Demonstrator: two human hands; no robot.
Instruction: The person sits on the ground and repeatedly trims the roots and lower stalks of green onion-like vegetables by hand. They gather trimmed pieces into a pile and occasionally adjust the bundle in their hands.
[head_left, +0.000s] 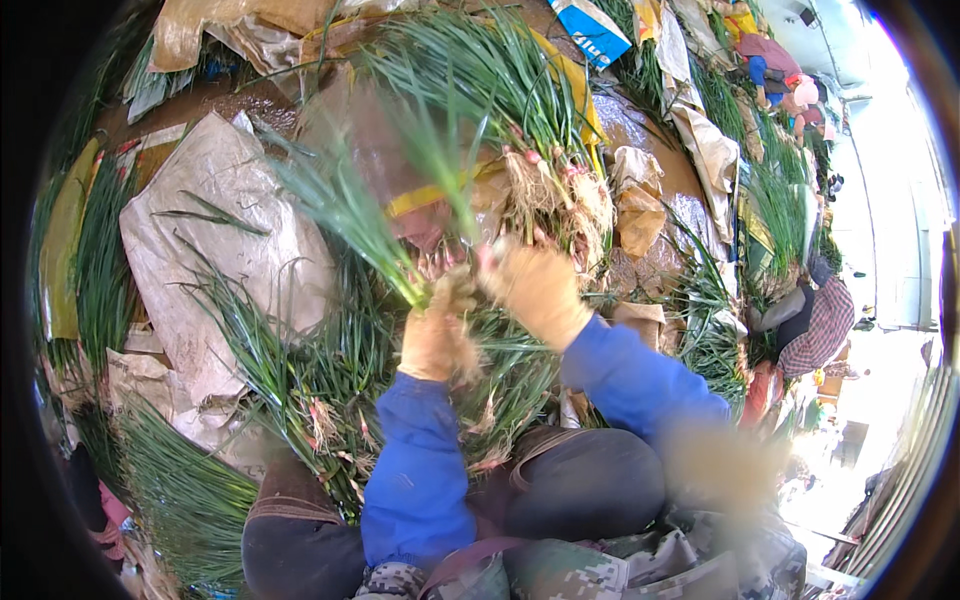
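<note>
My left hand (435, 334), in a tan glove, grips a small bunch of spring onions (367, 236) whose leaves fan up and to the left. Close beside it, my gloved right hand (538, 291) is blurred and holds another spring onion (454, 184) near its reddish bulb end. Just beyond my hands lies a big heap of spring onions (480, 75), with pink bulbs and long pale roots (581, 210) towards me. Loose spring onions (322, 367) are spread below my hands and before my knees.
A dirty whitish woven sack (232, 262) lies at the left. More green stalks (172, 495) are piled beside my left knee. Wet brown ground (645, 262) shows at the right, with a crumpled tan sack (637, 199). Another person in a checked top (821, 326) bends at the far right.
</note>
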